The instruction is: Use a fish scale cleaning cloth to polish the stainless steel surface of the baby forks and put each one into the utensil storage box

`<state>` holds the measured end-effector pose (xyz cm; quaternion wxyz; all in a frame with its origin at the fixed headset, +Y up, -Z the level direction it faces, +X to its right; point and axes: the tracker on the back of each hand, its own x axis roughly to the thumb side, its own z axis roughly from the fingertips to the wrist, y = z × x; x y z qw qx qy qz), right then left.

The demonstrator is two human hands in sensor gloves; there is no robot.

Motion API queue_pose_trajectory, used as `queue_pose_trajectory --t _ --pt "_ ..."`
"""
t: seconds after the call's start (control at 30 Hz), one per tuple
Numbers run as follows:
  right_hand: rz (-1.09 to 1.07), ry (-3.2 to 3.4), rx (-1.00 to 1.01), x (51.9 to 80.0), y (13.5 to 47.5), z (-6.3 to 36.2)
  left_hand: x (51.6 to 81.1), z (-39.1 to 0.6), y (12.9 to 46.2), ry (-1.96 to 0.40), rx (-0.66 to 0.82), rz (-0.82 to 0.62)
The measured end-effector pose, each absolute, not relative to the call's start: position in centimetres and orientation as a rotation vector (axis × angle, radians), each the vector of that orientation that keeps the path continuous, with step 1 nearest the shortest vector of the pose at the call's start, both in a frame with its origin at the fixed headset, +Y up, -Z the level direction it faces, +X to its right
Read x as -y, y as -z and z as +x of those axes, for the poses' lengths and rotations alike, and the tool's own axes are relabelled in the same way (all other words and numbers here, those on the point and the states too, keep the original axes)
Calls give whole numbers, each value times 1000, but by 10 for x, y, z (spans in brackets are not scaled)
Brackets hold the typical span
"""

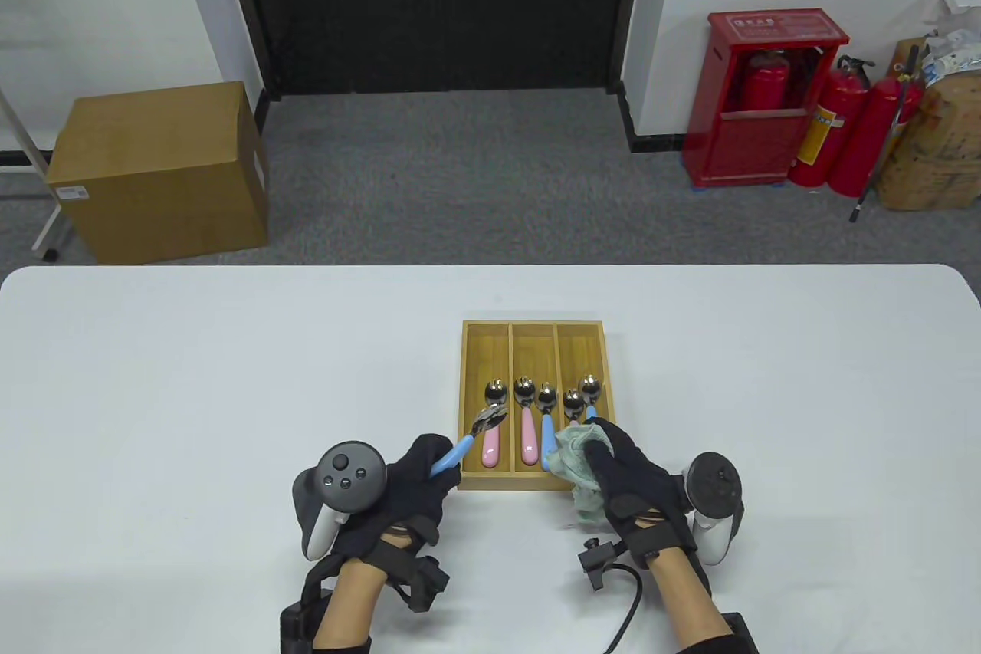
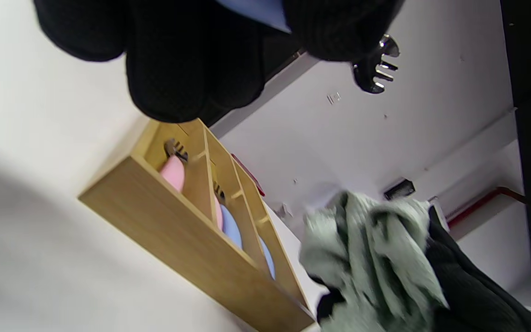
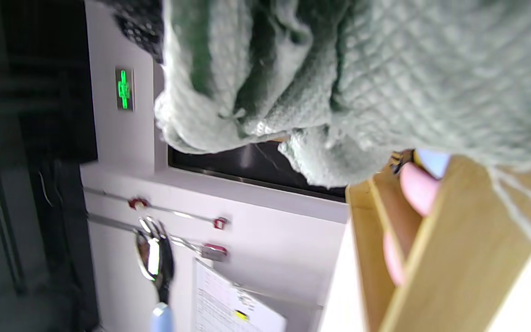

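My left hand (image 1: 418,474) grips the blue handle of a baby fork (image 1: 469,439); its steel tines (image 2: 376,69) point over the left compartment of the wooden utensil box (image 1: 469,378). The same fork's head (image 3: 154,253) shows in the right wrist view. My right hand (image 1: 621,466) holds a crumpled pale green cleaning cloth (image 1: 579,466) over the box's near right corner. The cloth (image 2: 367,258) (image 3: 339,83) fills much of both wrist views. Several pink- and blue-handled forks (image 1: 527,424) lie in the box's three compartments.
The box sits on a white table (image 1: 191,393). Beyond the table stand a cardboard carton (image 1: 161,171) on the floor at left and a red extinguisher cabinet (image 1: 759,110) with extinguishers at right.
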<state>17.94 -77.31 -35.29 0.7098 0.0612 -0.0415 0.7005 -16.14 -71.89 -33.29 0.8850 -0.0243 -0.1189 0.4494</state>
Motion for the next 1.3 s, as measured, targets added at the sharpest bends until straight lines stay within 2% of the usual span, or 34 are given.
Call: queue_pose_trajectory --t 0.33,0.8,1.0,1.3 --pt "243 -1173 -85 783 356 167 734 -153 328 -958 376 -189" --pt "524 -1297 -314 760 349 127 740 -126 322 -962 496 -250" --pt "607 -1647 -261 746 348 127 737 -124 319 -871 510 -179" --pt "566 -2005 -21 738 342 126 735 -125 318 -761 486 -100"
